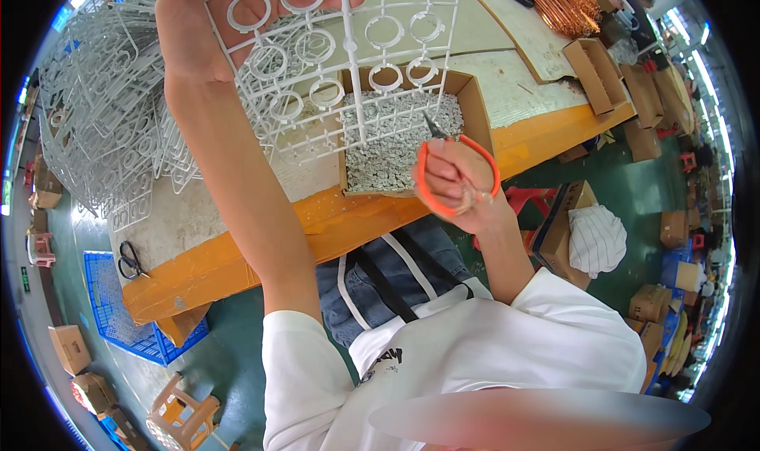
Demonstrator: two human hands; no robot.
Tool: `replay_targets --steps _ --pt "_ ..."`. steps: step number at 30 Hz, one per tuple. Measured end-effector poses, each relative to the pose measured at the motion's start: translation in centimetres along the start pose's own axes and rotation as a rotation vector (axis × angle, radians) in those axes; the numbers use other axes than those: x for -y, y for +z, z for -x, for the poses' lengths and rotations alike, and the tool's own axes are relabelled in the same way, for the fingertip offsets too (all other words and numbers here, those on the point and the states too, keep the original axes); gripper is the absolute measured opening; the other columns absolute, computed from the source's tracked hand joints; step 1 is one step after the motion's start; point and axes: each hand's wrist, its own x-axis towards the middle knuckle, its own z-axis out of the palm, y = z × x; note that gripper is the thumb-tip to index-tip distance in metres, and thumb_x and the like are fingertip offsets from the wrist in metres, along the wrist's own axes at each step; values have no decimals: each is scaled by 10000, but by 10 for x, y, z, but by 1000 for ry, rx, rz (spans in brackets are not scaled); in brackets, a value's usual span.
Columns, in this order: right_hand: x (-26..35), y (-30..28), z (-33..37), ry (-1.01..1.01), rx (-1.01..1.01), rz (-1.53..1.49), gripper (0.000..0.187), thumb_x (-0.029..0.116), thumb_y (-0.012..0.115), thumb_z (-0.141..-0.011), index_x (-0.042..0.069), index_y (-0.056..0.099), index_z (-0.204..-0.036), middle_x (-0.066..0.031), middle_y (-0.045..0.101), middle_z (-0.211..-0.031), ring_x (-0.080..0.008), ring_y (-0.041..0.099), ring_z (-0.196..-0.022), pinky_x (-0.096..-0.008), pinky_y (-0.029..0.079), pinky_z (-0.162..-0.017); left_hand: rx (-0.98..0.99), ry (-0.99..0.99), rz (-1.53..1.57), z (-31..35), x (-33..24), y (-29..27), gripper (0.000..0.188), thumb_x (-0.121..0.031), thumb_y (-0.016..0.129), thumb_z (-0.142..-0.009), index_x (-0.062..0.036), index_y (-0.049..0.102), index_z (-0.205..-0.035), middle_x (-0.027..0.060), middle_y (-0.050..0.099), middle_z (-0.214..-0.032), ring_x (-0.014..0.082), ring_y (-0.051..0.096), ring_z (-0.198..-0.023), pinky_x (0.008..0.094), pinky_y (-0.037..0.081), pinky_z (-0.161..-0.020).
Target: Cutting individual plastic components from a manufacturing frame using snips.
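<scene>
My left hand (198,35), raised at the upper left, grips a white plastic sprue frame (351,51) from behind. Rows of small rings sit within its thin runners. Orange-handled scissors (496,168) are in my right hand (457,174), with the fingers curled inside the loops. Their dark pointed tips are close to the frame's lower right runners; whether they touch, I cannot tell. Under the frame stands an open cardboard box (476,114), holding a heap of tiny pale grey-white pieces (388,154).
A big tangled pile of similar sprue frames (103,95) covers the table's left side. Black-handled scissors (131,261) lie at its near left corner. Copper-coloured strips (558,3) and a long cardboard box (594,75) are at the right. A blue crate (119,336) stands on the floor.
</scene>
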Motion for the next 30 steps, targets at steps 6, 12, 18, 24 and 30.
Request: replay_targets --steps 6,12,18,24,30 --pt "5 14 6 -19 -58 37 407 320 411 -945 98 397 -604 -19 396 -528 -127 407 -456 -253 317 -335 40 5 159 -7 12 -9 540 -248 430 -795 42 426 -1250 273 596 -975 399 640 -797 536 568 -682" --pt "-4 33 4 -86 -126 274 391 302 441 -922 49 453 -626 -76 473 -562 -175 490 -491 -280 404 -379 19 42 152 2 7 -7 538 -238 427 -798 51 422 -1251 270 601 -974 396 643 -793 530 570 -680" --pt "-1 29 3 -84 -137 369 386 302 419 -916 34 459 -640 -85 510 -610 -183 521 -533 -285 439 -453 2 78 133 2 4 -9 538 -237 427 -798 54 422 -1251 269 602 -974 394 644 -793 526 571 -680" --pt "-6 32 -1 -87 -84 271 400 305 425 -918 31 459 -629 -100 491 -582 -218 512 -509 -293 433 -395 -24 118 93 11 -11 -9 538 -236 426 -799 56 422 -1251 268 603 -973 392 644 -792 522 572 -680" --pt "-1 29 0 -52 11 155 411 352 442 -917 48 443 -640 -73 471 -584 -203 494 -537 -291 398 -404 -14 116 93 3 -3 -12 538 -236 426 -799 58 422 -1250 268 604 -972 390 645 -792 518 574 -680"
